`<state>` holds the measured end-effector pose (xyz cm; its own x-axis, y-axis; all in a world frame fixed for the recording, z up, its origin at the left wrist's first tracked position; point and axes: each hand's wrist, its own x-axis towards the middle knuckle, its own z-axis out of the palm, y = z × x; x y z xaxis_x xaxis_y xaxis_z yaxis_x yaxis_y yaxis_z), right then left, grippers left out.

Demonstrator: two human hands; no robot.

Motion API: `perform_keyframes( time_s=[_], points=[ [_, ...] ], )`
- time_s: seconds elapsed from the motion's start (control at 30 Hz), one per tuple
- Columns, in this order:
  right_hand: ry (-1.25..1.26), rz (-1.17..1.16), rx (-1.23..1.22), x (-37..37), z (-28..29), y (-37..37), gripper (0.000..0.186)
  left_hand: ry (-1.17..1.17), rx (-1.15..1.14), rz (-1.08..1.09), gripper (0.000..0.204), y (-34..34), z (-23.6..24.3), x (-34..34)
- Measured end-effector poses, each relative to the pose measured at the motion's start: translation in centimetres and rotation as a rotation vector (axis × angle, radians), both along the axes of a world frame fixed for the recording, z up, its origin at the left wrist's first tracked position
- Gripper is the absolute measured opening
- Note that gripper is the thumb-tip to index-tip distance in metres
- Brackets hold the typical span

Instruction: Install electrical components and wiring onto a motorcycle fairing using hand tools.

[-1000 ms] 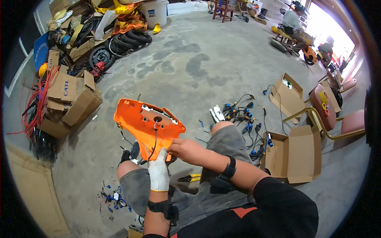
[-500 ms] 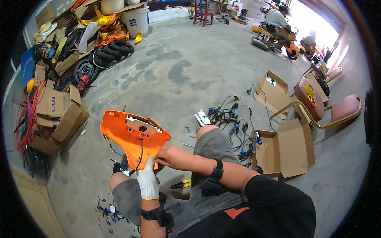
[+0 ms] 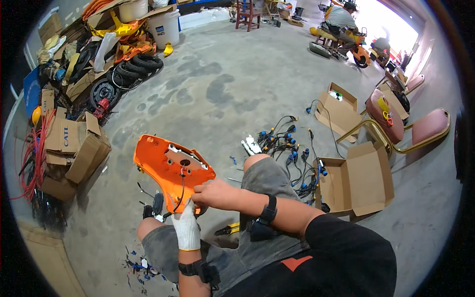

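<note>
My left hand [image 3: 186, 225], in a white knit glove, grips the bottom end of an orange plastic body panel [image 3: 151, 166], held tilted above my lap. A pale bracket [image 3: 193, 158] and a black cable [image 3: 182, 190] are on the panel's inner side. My bare right hand [image 3: 212, 193] is closed at the panel's lower right edge, just above the glove; what its fingertips hold is hidden. Pliers with yellow handles [image 3: 228, 229] lie between my knees, partly hidden.
Connector cables [image 3: 292, 158] and white parts [image 3: 251, 144] lie ahead-right, beside open cardboard boxes [image 3: 365, 178] and pink chairs [image 3: 428, 131]. Leftward are torn cartons [image 3: 91, 153], red wires [image 3: 34, 163], tires [image 3: 136, 72] and scrap. A co-worker [image 3: 339, 27] sits by a scooter at the back.
The view shifted, sliding the floor objects leftward in the picture. In the last half second the panel tilted slightly; both hands stay at its lower end.
</note>
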<state>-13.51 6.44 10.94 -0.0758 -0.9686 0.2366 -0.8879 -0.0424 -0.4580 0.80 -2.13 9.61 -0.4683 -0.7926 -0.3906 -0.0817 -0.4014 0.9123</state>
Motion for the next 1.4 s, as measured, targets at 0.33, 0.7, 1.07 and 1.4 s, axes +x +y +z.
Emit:
perform_keyframes(
  time_s=[0.33,0.7,1.07,1.4],
  points=[
    [-0.199,-0.049,0.179,0.2,0.2,0.0,0.024,0.049,0.024,-0.022,0.029,-0.3,-0.6,0.3],
    [-0.286,-0.016,-0.066,0.1,-0.6,0.7,0.019,-0.038,-0.030,-0.030,0.030,0.5,1.3,0.0],
    [-0.107,-0.056,0.041,0.0,-0.9,0.1,0.025,0.072,-0.245,-0.101,0.017,-0.5,-1.3,0.2],
    [-0.304,0.008,-0.128,-0.3,-1.5,0.3,0.018,0.098,0.041,0.010,0.026,-0.1,-0.2,0.0]
  ],
)
